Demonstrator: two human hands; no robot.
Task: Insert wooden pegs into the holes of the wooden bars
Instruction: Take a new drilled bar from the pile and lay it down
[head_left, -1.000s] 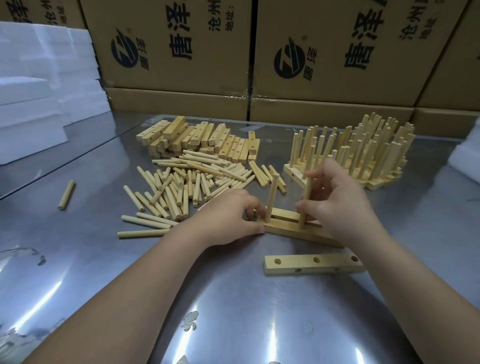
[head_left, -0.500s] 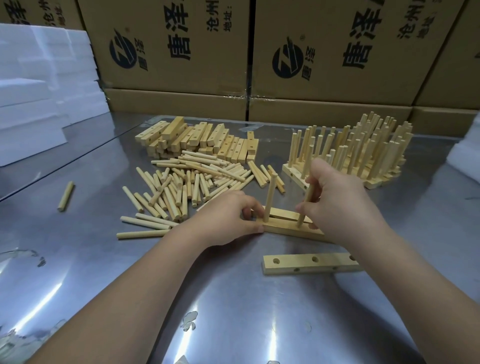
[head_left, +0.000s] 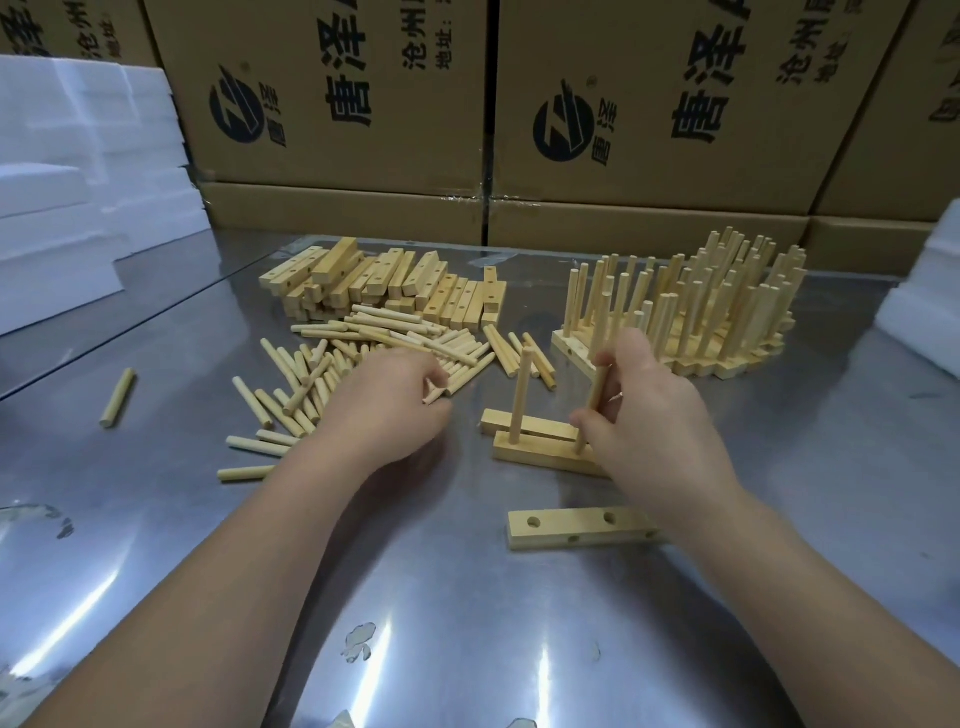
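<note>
A wooden bar (head_left: 540, 453) lies on the metal table with one peg (head_left: 521, 395) standing upright in its left hole. My right hand (head_left: 649, 415) grips a second peg (head_left: 597, 392) that stands in the bar's right part. Another bar (head_left: 519, 422) lies right behind it. My left hand (head_left: 389, 405) is over the heap of loose pegs (head_left: 332, 364), its fingers curled round a peg (head_left: 435, 392) at the heap's right edge. Nearer to me lies a bar with empty holes (head_left: 566, 527).
A pile of bare bars (head_left: 384, 286) sits at the back, and a cluster of finished bars with upright pegs (head_left: 701, 317) at the back right. One stray peg (head_left: 118, 397) lies far left. White foam blocks (head_left: 78, 182) and cardboard boxes (head_left: 337, 104) border the table.
My left hand has let go of the bar's left end and moved left into the loose pegs. My right hand stays on the peg in the bar.
</note>
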